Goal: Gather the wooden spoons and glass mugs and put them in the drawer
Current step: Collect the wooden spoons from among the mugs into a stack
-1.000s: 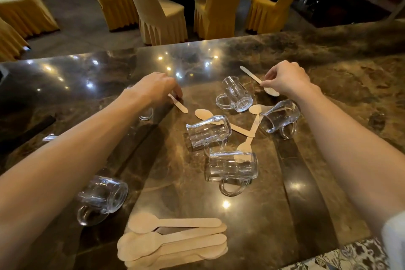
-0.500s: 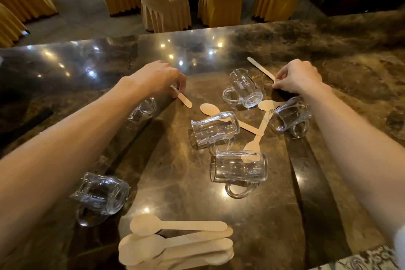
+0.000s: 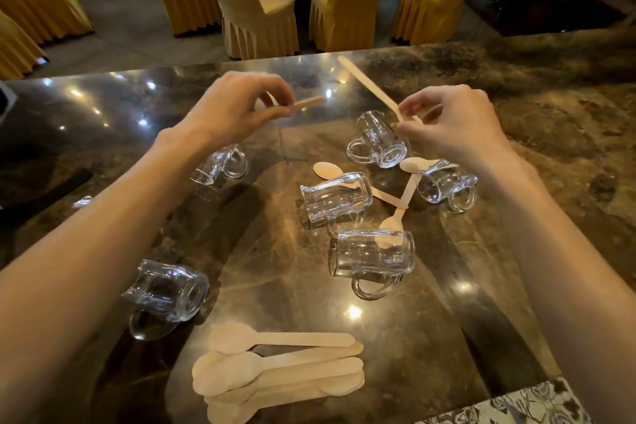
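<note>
My left hand pinches a short wooden spoon lifted off the marble counter. My right hand pinches a long wooden spoon that slants up and to the left. Several glass mugs lie on their sides: one by my left forearm, one near left, one under my right hand, one at right, and two in the middle. Loose spoons cross among the middle mugs. A stack of spoons lies near the front edge.
Yellow-covered chairs stand beyond the counter's far edge. A patterned surface shows at the bottom right corner. A dark object lies at the counter's left. No drawer is in view.
Both hands have lifted off the counter, each raising the spoon it was pinching. The camera has tilted down slightly.
</note>
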